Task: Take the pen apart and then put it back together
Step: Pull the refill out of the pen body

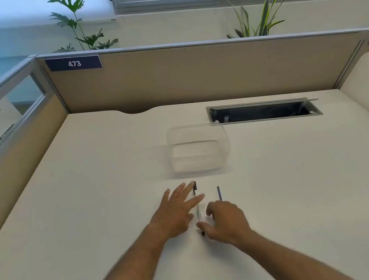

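The pen (197,206) lies whole on the desk (72,228) between my hands, disassembly seemingly not begun: left hand (177,209) open, fingers spread across it, right hand (224,222) loosely curled and gripping nothing, a second pen (219,192) at one o'clock.

We're in an office cubicle: beige partition (192,71) numbered 473 (74,63), pale desk (92,201) with what looks like a cable hatch (263,111).
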`<move>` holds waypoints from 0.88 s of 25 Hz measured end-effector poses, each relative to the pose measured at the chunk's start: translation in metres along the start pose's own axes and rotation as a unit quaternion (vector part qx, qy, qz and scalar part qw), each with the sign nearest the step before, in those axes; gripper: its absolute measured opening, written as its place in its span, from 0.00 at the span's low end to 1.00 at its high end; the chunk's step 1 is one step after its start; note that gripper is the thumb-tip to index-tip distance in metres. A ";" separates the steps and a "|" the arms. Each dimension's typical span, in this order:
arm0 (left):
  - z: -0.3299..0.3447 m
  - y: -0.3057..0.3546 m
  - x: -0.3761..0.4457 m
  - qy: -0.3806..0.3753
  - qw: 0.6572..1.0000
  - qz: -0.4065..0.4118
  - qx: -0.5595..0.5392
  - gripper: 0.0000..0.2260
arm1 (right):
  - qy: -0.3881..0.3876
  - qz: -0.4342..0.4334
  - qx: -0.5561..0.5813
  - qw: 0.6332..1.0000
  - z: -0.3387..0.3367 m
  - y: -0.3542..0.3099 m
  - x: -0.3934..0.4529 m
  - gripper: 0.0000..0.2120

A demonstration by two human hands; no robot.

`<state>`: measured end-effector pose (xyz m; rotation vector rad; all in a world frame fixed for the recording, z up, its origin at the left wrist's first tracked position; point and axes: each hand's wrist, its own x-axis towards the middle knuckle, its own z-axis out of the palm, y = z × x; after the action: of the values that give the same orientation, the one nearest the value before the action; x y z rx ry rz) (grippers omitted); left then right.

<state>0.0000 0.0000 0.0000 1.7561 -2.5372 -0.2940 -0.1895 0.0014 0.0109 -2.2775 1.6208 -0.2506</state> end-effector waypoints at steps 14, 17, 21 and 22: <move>-0.008 0.009 -0.008 0.064 0.997 0.002 0.034 0.03 | -0.047 -0.031 -0.026 0.998 -0.005 0.008 0.005 0.08; -0.017 0.009 -0.010 0.087 0.996 -0.011 -0.023 0.02 | -0.069 -0.042 0.042 0.996 -0.022 0.017 0.012 0.09; -0.029 0.013 -0.016 0.151 0.987 -0.018 -0.046 0.03 | -0.109 -0.034 0.134 0.984 -0.044 0.028 0.022 0.07; -0.032 0.016 -0.016 0.161 0.985 -0.021 -0.055 0.03 | -0.123 -0.020 0.173 0.977 -0.049 0.029 0.024 0.08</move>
<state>-0.0040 0.0162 0.0356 1.6636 -2.2185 -0.1353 -0.2232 -0.0380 0.0445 -1.9889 1.2930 -0.2294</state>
